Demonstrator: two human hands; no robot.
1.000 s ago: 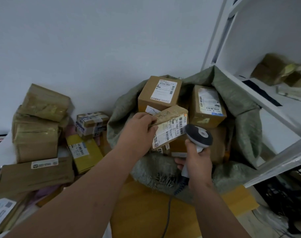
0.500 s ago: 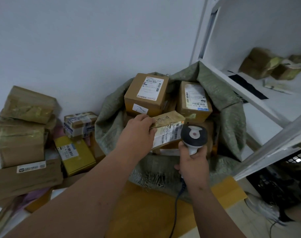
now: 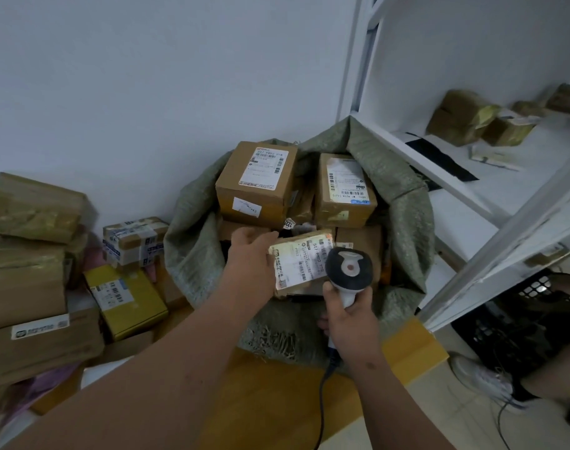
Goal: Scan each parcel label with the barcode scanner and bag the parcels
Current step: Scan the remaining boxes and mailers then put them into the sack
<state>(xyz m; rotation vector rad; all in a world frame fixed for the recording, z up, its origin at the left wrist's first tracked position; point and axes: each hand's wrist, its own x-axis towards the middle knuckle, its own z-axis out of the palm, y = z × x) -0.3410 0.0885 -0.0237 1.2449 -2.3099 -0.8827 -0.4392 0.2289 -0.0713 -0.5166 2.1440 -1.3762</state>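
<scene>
Yellow board surface (image 3: 270,394), nearest. Right hand (image 3: 350,323), grip clamped on barcode scanner (image 3: 348,271), head just beside label. Left hand (image 3: 252,264), grip closed on labelled parcel (image 3: 301,264), held over sack mouth. Green woven sack (image 3: 397,203), two boxes (image 3: 256,180) on top. Unscanned parcels (image 3: 124,297) stacked left. Risk: label tilted, too close; likely misread.

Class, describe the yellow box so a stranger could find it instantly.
Start at the open grey-green woven sack of parcels by the wall. Left of it lies a heap of boxes; the yellow cardboard box sits at its front. Its neighbours are brown or tape-wrapped; only it is bright yellow.
</scene>
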